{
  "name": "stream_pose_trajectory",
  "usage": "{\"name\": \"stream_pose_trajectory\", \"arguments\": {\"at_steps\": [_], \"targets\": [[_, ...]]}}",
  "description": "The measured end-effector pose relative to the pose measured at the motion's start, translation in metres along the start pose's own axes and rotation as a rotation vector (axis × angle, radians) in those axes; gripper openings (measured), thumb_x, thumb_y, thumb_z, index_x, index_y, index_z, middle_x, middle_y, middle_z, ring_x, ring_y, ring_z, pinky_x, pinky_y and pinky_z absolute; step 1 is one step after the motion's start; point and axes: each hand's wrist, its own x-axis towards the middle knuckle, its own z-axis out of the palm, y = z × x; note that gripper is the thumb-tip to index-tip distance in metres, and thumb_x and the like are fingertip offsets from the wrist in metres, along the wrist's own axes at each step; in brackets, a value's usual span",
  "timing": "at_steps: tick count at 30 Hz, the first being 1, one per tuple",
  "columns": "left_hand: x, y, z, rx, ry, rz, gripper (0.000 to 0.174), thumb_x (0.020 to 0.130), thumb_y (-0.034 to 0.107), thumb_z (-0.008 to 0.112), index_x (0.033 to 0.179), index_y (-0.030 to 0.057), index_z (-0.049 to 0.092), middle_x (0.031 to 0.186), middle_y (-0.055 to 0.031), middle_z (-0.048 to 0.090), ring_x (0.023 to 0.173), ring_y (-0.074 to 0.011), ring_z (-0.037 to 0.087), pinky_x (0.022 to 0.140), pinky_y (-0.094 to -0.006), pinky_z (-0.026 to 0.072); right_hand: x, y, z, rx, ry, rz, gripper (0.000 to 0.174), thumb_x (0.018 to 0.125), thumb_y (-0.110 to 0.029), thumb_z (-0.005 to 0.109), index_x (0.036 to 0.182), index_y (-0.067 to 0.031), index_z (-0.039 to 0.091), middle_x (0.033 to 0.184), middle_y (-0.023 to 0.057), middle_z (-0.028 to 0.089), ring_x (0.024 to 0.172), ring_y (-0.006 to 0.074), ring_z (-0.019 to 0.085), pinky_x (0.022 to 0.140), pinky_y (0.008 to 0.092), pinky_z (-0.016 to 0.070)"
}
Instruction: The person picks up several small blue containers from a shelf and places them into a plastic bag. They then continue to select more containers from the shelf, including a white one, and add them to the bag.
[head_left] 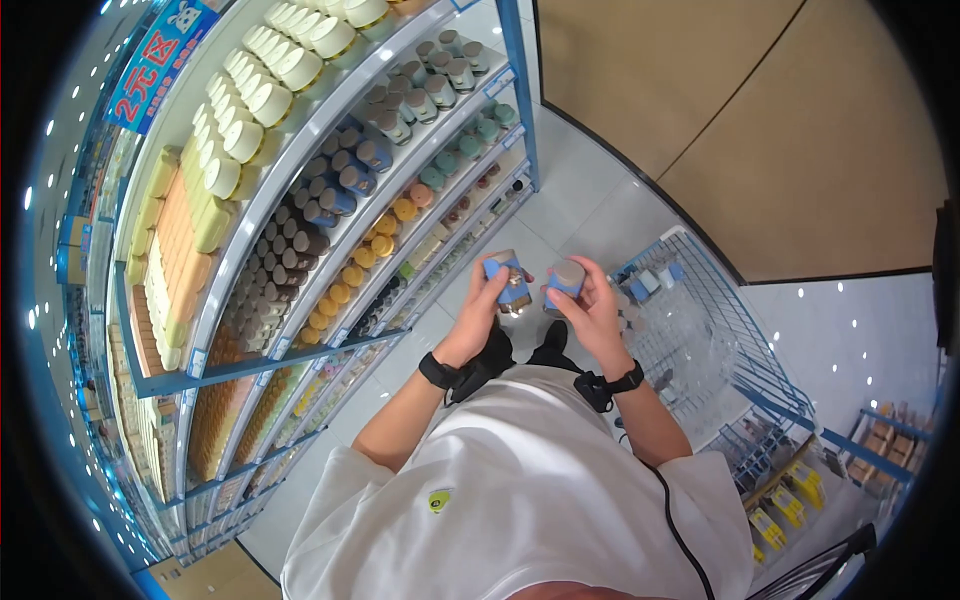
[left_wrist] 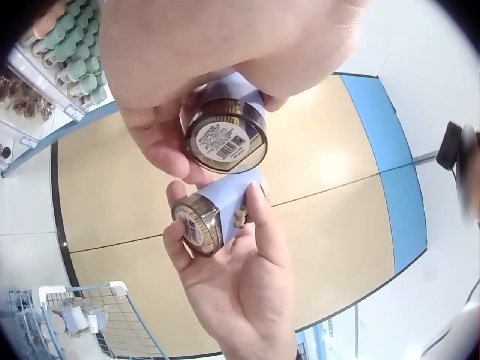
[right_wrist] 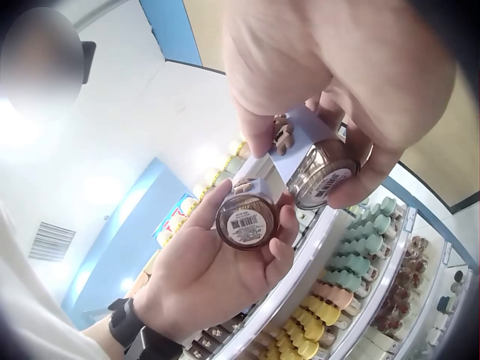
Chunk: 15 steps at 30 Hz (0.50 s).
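My left hand [head_left: 478, 310] grips a small glass jar [head_left: 508, 282] with a blue paper wrap, thumb on one side and fingers on the other. In the right wrist view its round base, with a white barcode sticker [right_wrist: 244, 227], faces the camera. My right hand [head_left: 600, 312] holds a matching jar [head_left: 566, 277] between thumb and fingers, its grey-brown lid turned up to the head camera. A small brown bear figure [right_wrist: 283, 136] decorates this jar's wrap. Both jars are tilted and close beside each other, in front of my body.
Left of me stands a tiered shelf [head_left: 262, 225] with rows of blue-wrapped jars [head_left: 345, 175], yellow-lidded ones [head_left: 350, 275] and green-lidded ones [head_left: 470, 147]. At the right is a blue wire cart [head_left: 745, 345] with several packed items [head_left: 650, 280]. Large tan panels [head_left: 800, 150] form the far side.
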Motion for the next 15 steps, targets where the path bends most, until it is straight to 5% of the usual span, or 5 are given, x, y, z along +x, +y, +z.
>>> {"name": "stream_pose_trajectory", "arguments": {"at_steps": [2,4,7,12,15], "targets": [[0.003,-0.001,-0.002,-0.016,0.001,-0.02,0.045,0.114,0.043,0.05,0.142,0.0082,0.046,0.129,-0.0155,0.068,0.111,-0.021,0.067,0.089,-0.0358,0.0565,-0.002,-0.004,-0.001,0.032,0.028,-0.047,0.054,0.099,-0.009,0.079,0.146,-0.0036,0.051,0.124,0.0103,0.069,0.109,0.0172,0.072,0.085,0.0294,0.0591],[0.008,-0.008,-0.008,-0.126,-0.029,-0.022,0.042,0.114,0.044,0.051,0.135,0.008,0.052,0.123,-0.016,0.069,0.094,-0.0223,0.07,0.078,-0.0353,0.0539,-0.004,-0.019,-0.002,0.018,0.011,0.113,0.051,0.102,-0.015,0.076,0.146,-0.0033,0.051,0.124,0.0104,0.069,0.097,0.0158,0.074,0.07,0.0261,0.0581],[0.007,-0.011,-0.008,-0.115,0.001,-0.037,0.044,0.113,0.043,0.052,0.136,0.0054,0.056,0.118,-0.014,0.07,0.095,-0.0243,0.072,0.079,-0.0368,0.057,-0.005,-0.017,-0.004,0.028,-0.001,0.09,0.047,0.105,-0.019,0.073,0.144,-0.003,0.053,0.123,0.0098,0.069,0.089,0.0144,0.074,0.058,0.0247,0.0541],[0.002,-0.007,0.0,-0.116,0.007,-0.042,0.047,0.111,0.037,0.059,0.143,0.0036,0.057,0.114,-0.0095,0.071,0.098,-0.0228,0.074,0.084,-0.0362,0.0602,-0.005,-0.011,-0.005,0.022,0.015,0.041,0.049,0.104,-0.019,0.074,0.147,-0.002,0.056,0.126,0.0091,0.068,0.101,0.0131,0.071,0.075,0.0266,0.0583],[0.002,0.001,0.008,0.247,-0.086,0.054,0.041,0.097,0.017,0.081,0.132,0.0018,0.066,0.116,-0.0071,0.071,0.104,-0.0132,0.068,0.087,-0.0316,0.0573,-0.004,-0.005,-0.007,-0.013,0.011,-0.035,0.052,0.104,-0.018,0.075,0.15,-0.0019,0.056,0.13,0.0085,0.068,0.108,0.0122,0.068,0.089,0.0287,0.0575]]}}
